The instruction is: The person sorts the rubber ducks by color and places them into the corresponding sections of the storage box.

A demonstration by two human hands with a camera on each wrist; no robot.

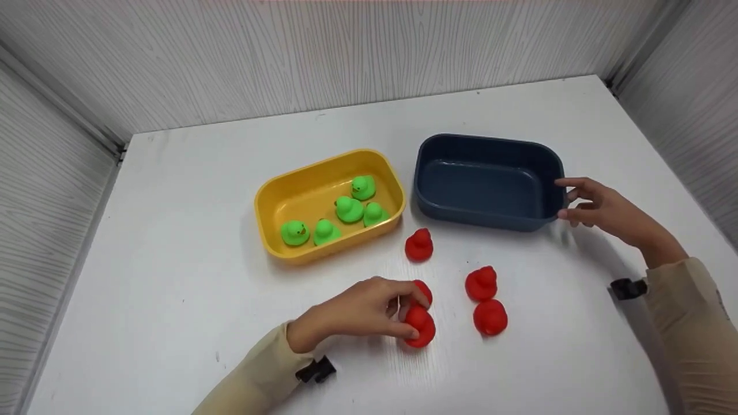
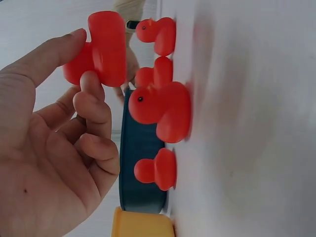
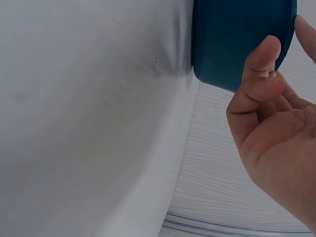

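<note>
Thumb and fingers of my left hand (image 1: 369, 308) pinch a red rubber duck (image 1: 421, 327), raised above the table in the left wrist view. Just beyond it a second red duck (image 1: 424, 293) is partly covered by the fingers. Other red ducks stand on the table: one (image 1: 419, 246) near the bins, and a touching pair (image 1: 481, 283) farther right. At the right end of the dark blue bin (image 1: 490, 214), my right hand (image 1: 605, 210) touches the rim with its fingertips. In the right wrist view its lower fingers bend loosely beside the bin's wall (image 3: 224, 49).
A yellow bin (image 1: 288, 178) stands left of the blue one and contains several green rubber ducks (image 1: 349, 209). White wood-grain panels (image 1: 346, 57) enclose the white table (image 1: 173, 230) at the back and both sides.
</note>
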